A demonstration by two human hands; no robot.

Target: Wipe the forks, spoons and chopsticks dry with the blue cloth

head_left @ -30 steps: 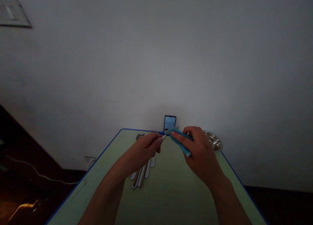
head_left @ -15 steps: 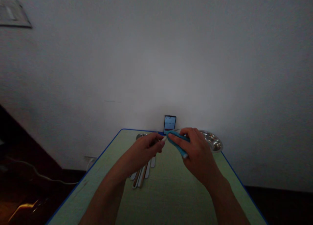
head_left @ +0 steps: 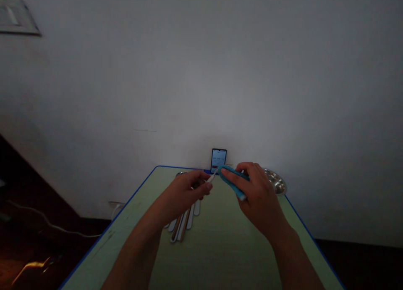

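My left hand is closed on the white handle of a slim utensil. A thin part of it runs up to the right toward a blue cloth, which hides the far end, so its kind is not clear. The folded cloth is gripped in my right hand, its fingers wrapped round it. Both hands are above the table, close to each other. Beneath my left forearm lie several long-handled utensils, white and brown, their heads hidden by my hand.
A phone with a lit screen stands against the wall at the table's back edge. To the right is a shiny metal bowl, partly behind my right hand. A small metal dish shows behind my left hand. Blue edging borders the green table.
My right hand and the cloth have moved slightly right, away from my left hand, baring a thin stretch of the utensil. My left hand has barely moved.
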